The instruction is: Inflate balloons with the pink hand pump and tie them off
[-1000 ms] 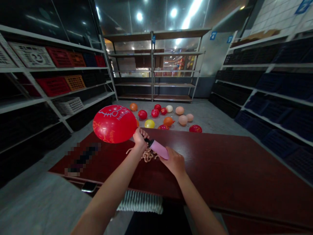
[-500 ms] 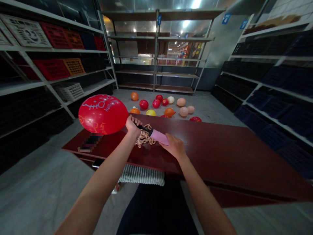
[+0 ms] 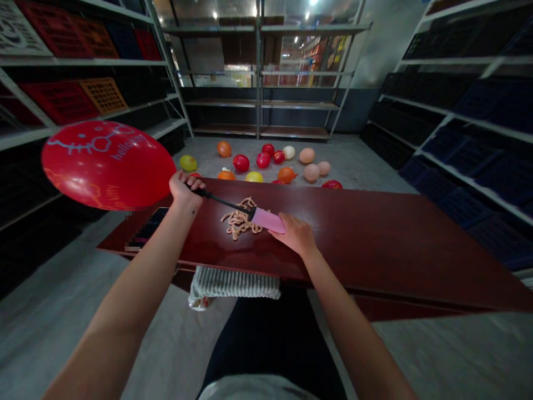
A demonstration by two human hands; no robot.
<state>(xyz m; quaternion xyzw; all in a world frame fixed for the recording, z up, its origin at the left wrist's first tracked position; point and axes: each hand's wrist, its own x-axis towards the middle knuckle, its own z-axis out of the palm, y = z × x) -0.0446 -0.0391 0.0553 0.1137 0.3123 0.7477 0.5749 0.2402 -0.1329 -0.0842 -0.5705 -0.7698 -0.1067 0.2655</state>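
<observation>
My left hand (image 3: 185, 190) is closed round the neck of a big red printed balloon (image 3: 106, 165) and the black rod end of a hand pump. The balloon bulges out to the left, past the table's left end. My right hand (image 3: 295, 235) grips the pump's pink barrel (image 3: 268, 220), which lies low over the dark red table (image 3: 375, 233). The black rod (image 3: 220, 201) is drawn out between my two hands. A small heap of limp beige balloons (image 3: 239, 222) lies on the table under the pump.
Several inflated balloons (image 3: 266, 161), red, orange, yellow and beige, lie on the grey floor beyond the table. Metal shelving with crates lines the left, right and far walls. A phone (image 3: 152, 222) lies at the table's left end; a folded striped cloth (image 3: 233, 283) hangs below the near edge.
My left hand has moved left with the balloon and the pump rod has slid out of the barrel. The balloon looks larger. The view has tipped downward.
</observation>
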